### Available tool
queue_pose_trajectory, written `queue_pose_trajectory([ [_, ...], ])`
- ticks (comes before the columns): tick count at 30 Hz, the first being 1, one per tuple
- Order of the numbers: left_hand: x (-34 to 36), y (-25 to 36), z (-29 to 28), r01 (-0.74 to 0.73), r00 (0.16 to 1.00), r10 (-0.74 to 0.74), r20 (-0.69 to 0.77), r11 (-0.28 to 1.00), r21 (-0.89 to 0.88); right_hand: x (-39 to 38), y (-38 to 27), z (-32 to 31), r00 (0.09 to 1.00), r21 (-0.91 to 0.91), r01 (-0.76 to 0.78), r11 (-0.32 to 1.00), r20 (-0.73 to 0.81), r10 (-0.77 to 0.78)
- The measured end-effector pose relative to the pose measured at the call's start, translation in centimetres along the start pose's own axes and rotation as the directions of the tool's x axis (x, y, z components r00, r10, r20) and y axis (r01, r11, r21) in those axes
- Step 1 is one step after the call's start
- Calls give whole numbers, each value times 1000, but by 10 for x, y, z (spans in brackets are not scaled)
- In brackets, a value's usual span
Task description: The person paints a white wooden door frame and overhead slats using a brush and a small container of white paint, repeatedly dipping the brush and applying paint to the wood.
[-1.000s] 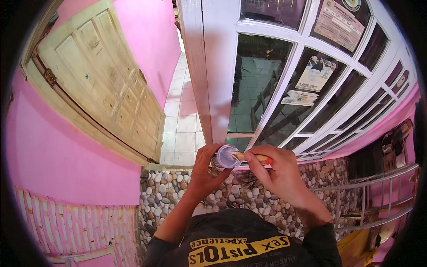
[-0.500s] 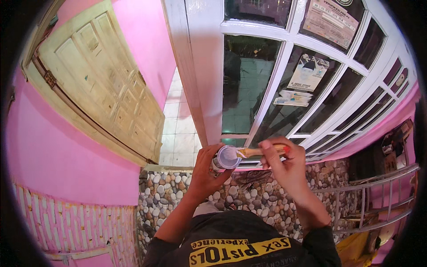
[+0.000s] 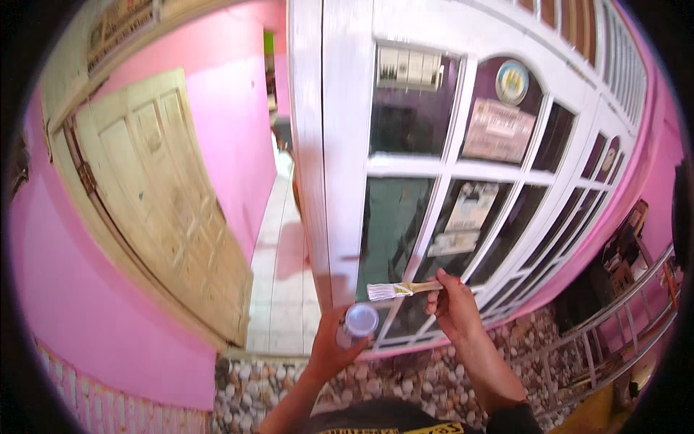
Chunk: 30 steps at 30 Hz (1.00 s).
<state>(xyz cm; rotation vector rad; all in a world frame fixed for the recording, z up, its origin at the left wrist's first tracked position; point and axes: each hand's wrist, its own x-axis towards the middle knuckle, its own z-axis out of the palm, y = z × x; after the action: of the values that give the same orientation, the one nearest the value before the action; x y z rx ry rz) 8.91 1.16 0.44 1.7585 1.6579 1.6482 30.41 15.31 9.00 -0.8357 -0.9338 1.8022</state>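
My left hand is wrapped round a small round can with pale lavender-white paint in it. Above and to the right of the can, my right hand grips a paintbrush by its wooden handle. The bristles are coated in whitish paint and point left, just clear of the can's rim. Beyond both hands stands a white-painted window frame with dark glass panes. Its wide white post rises beside the open doorway.
To the left, a worn cream door stands open against pink walls. White tiles lie inside the doorway. Pebble-patterned flooring spreads below me. At the right, a metal ladder leans near dark clutter. Papers are stuck on the glass.
The brush has come out of the can and now sits above it, bristles to the left. My view has tilted up, showing more of the window frame; both hands appear lower.
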Motion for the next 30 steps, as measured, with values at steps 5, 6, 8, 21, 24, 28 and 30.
queue_pose_trajectory([
  [5,-9,-10,-18,58,998,-58,-10,998,16,-1,-90,58,914,137,362,922,141,-380],
  [6,-12,-15,-20,44,999,-43,-17,999,31,-8,-116,74,870,136,453,881,147,-471],
  [8,-21,-20,-26,64,997,-63,-40,998,8,-14,-161,109,749,114,625,773,194,-634],
  [21,-62,-34,-55,119,983,-129,-132,989,-86,15,-319,267,49,-158,987,-20,423,-905],
  [24,-69,-43,-57,63,983,-61,-176,998,7,27,-316,283,16,-169,984,-65,436,-900],
  [28,-74,-52,-61,72,980,-70,-185,997,4,33,-317,291,-65,-319,921,-223,438,-897],
  [30,-75,-57,-61,44,981,-36,-190,998,36,31,-336,282,-105,-396,863,-313,466,-878],
])
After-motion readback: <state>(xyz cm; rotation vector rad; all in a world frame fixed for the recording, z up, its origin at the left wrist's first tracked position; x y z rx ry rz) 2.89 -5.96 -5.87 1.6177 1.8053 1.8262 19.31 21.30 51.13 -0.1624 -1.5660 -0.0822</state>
